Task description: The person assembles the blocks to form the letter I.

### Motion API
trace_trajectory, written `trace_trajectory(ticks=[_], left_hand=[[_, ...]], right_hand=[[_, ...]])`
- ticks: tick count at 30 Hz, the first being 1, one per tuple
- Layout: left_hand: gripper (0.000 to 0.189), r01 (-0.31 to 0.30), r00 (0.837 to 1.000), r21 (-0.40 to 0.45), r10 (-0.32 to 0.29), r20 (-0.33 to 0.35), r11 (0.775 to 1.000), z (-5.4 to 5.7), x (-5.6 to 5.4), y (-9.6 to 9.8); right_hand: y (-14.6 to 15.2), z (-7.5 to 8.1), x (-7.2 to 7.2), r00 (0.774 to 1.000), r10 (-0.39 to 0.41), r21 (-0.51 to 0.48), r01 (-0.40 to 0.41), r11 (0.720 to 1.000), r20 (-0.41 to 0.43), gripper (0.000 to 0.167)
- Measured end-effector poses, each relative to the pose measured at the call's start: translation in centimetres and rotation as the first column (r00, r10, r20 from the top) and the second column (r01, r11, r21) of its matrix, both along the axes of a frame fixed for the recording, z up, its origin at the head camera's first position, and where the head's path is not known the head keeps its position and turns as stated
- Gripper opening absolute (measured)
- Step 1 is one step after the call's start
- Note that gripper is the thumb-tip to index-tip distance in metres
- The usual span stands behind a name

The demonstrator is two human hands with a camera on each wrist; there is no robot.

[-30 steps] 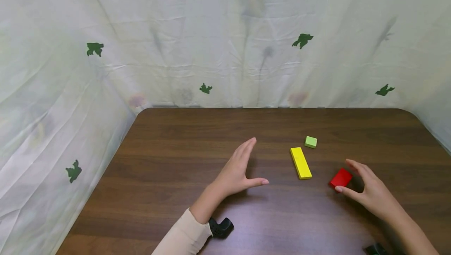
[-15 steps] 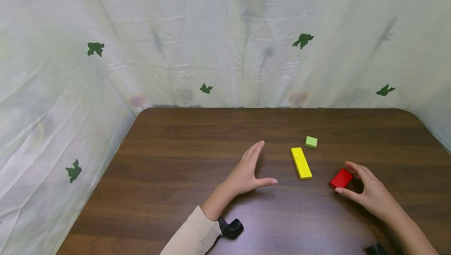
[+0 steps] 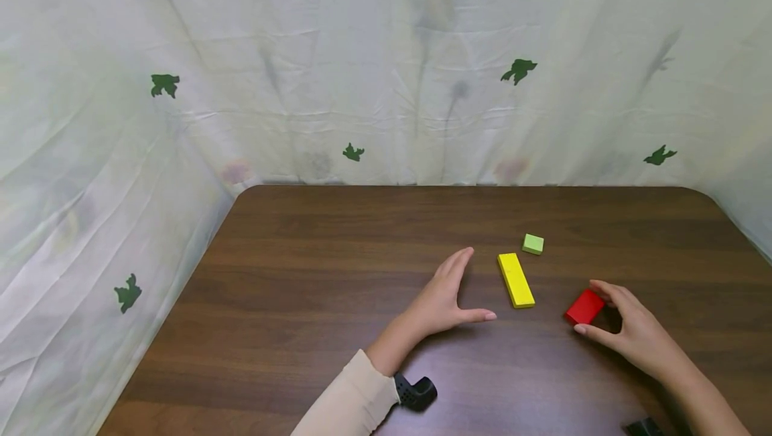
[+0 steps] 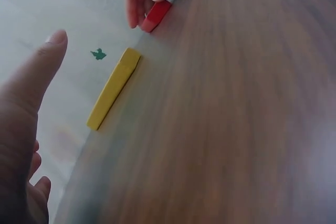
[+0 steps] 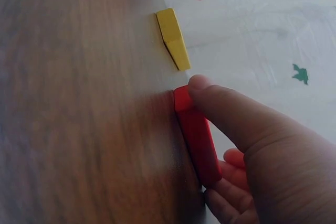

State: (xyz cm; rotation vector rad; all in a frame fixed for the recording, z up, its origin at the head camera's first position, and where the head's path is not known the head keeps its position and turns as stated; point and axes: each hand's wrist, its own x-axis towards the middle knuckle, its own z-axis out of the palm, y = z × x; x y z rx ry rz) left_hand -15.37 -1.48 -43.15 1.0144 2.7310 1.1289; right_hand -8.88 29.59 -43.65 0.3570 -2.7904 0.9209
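Note:
On the right of the table, my right hand [image 3: 639, 335] has its thumb and fingers curled about a red block [image 3: 584, 307], which lies flat. In the right wrist view the thumb [image 5: 231, 108] meets one end of the red block and the fingertips [image 5: 226, 195] meet the other. My left hand [image 3: 440, 299] hovers left of a yellow block [image 3: 515, 280], thumb spread wide from straight fingers, holding nothing. That long yellow block lies between the two hands, apart from both. In the left wrist view the left thumb [image 4: 44, 69] stands clear of the yellow block.
A small light green block [image 3: 533, 244] lies just behind the yellow one. The brown wooden table [image 3: 289, 255] ends at a pale curtain [image 3: 386, 74] with green bird shapes. A black device [image 3: 416, 394] sits at the left wrist, and another dark one [image 3: 642, 426] at the right.
My left hand has moved right, towards the yellow block, staying spread. The right thumb and fingers have closed in slightly about the red block, which has stayed in place.

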Motion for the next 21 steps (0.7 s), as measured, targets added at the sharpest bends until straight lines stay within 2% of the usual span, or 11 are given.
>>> trace_trajectory(ticks=[12,21], left_hand=[[0.102,0.013,1.000,-0.046,-0.012,0.019,0.999,-0.6,-0.2,3.1],[0.100,-0.045,0.998,-0.094,0.049,0.041,0.995,-0.8,-0.8,5.0]], right_hand=[[0.1,-0.2,0.1,1.000,0.005,0.007,-0.004,1.000,-0.021,0.074],[0.1,-0.2,0.0,1.000,0.010,0.005,-0.010,1.000,0.002,0.073]])
